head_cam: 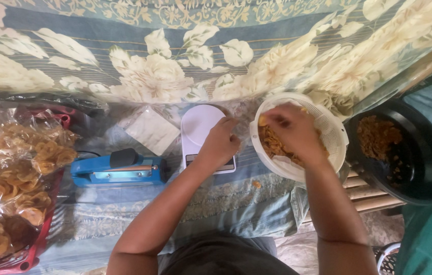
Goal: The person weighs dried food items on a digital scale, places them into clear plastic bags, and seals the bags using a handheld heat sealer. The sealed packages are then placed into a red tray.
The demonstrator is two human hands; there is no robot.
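the right hand (291, 128) is reaching into the white strainer (334, 133), its fingers curling together over the golden snacks (272, 145) inside; whether they are pinching any i cannot tell. the strainer is sitting at the right edge of the cloth (216, 203), a pale blue patterned cover that is carrying everything here. the left hand (219, 142) is resting on the right side of the white scale (201, 133), just beside the strainer, its fingers bunching together around what looks like a clear bag, though the film is too faint to be sure of. a blue sealer (119, 169) is lying left of the scale, near the middle of the cloth, with a folded clear bag (151, 130) behind it. off the cloth's right edge, a black bowl (425, 168) is holding more of the same fried pieces. along the left edge, a red basket (32, 249) is carrying packed bags of coiled snacks (22, 173). a floral curtain (165, 61) is hanging across the far side.
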